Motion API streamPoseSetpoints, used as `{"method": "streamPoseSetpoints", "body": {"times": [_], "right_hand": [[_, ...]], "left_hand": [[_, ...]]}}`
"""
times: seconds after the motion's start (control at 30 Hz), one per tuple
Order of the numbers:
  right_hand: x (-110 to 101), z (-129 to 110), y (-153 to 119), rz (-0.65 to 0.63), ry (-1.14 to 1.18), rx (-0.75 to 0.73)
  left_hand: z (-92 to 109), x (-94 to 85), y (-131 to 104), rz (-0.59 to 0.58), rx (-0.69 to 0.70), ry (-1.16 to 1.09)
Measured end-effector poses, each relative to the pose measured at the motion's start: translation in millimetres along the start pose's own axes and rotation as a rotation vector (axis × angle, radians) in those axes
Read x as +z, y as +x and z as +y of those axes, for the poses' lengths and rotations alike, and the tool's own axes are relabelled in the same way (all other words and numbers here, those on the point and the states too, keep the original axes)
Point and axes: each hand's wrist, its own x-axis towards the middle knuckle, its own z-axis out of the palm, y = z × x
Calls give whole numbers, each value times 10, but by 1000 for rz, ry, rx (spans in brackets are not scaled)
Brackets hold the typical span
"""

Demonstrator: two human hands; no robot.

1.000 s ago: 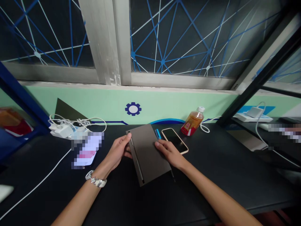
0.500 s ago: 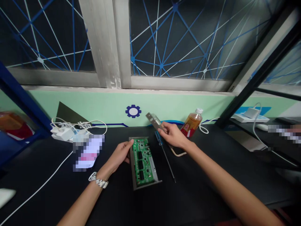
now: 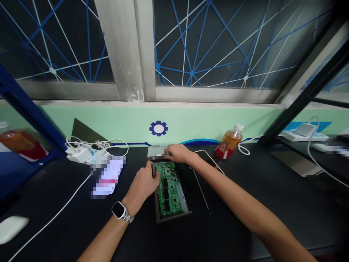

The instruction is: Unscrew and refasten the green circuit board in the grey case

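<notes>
A green circuit board (image 3: 170, 191) lies in a shallow metal case (image 3: 158, 214) on the black table. My left hand (image 3: 142, 185) pinches the case's left wall near its far corner. At the far end of the board, my right hand (image 3: 178, 153) is closed on a flat metal panel (image 3: 156, 157) with a dark edge strip. The panel sits just beyond the board; whether it touches the case I cannot tell. Right of the case lies a screwdriver (image 3: 201, 188), its handle hidden under my right hand and forearm.
A drink bottle (image 3: 229, 142) stands at the back right, beside a pale cable (image 3: 244, 150). Power plugs (image 3: 81, 153) and a blurred-out phone-like thing (image 3: 110, 176) are at the left. A white mouse (image 3: 12, 229) rests near the left edge. Behind is the green wall (image 3: 131, 122).
My right hand has brought the metal panel left and down to the case's far end. My left hand has shifted its grip on the case's left wall, its back now turned upward.
</notes>
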Motion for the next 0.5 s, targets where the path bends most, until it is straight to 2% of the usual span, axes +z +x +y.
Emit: {"method": "streamPoseSetpoints", "body": {"times": [0.13,0.2,0.27,0.37,0.5], "right_hand": [[42,76,-131,81,129,61],[-32,136,-272,168,137,149],[-138,200,-435,160,106,272],[-272,246,-641,-26,201,436],[-315,172,-718,-420,436,648]], "left_hand": [[-7,-74,-20,-6,6,60],[-10,-97,-21,-9,20,71],[-12,-108,-14,-15,35,82],[-24,-110,-3,-31,55,79],[-62,-130,4,-39,79,76]]}}
